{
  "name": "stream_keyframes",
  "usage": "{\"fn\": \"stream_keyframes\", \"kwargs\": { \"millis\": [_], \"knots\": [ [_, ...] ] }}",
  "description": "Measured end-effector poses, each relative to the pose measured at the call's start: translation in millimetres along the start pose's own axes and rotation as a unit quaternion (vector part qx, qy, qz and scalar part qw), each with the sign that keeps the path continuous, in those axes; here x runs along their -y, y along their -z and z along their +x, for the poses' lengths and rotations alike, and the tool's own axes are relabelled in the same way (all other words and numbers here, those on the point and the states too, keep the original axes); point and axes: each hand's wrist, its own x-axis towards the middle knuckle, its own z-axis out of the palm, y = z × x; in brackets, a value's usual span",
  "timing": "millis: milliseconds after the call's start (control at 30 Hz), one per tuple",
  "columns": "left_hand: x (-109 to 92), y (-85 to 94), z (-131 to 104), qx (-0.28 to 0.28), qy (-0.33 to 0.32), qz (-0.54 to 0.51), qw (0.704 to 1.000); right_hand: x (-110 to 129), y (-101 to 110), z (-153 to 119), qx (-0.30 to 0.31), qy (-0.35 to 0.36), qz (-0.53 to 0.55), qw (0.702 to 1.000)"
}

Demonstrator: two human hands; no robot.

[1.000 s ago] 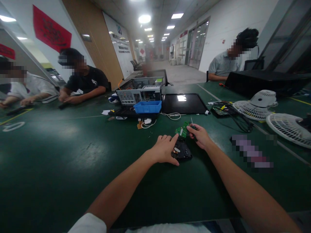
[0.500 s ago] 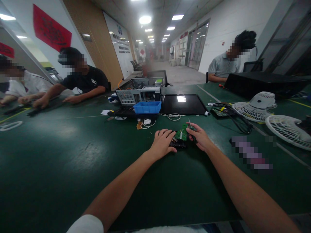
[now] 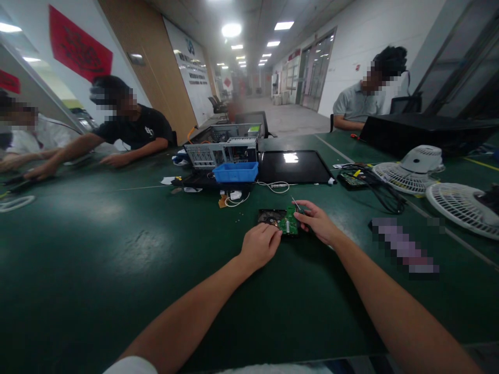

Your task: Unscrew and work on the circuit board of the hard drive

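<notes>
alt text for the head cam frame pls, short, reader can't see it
At a dark green table, the left hand rests at the near edge of a black hard drive while the right hand holds a thin screwdriver beside its green circuit board. Behind lie a blue bin, an open computer case and two white fans.

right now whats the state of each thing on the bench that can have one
left hand: grip curled, fingertips at the hard drive's near edge
right hand: grip shut on a thin screwdriver
hard drive: flat on the table, board side up
green circuit board: lying on the drive
computer case: side open
two fans: lying down, not spinning
</notes>
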Motion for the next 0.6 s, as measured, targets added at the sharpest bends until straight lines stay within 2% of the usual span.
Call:
{"fn": "stream_keyframes", "kwargs": {
  "millis": [167,400,600],
  "knots": [
    [-1.1,3.4,-5.4,0.082,-0.002,0.034,0.996,0.9,2.3,-0.8,-0.003,-0.001,-0.016,1.0],
    [-14.6,9.4,-2.6,0.195,0.006,0.079,0.978,1.5,0.1,-0.6,-0.029,0.001,-0.024,0.999],
    [-16.3,14.6,-0.1,0.225,0.023,0.082,0.971,-0.1,-4.1,0.6,-0.077,-0.003,-0.031,0.997]
  ]
}}
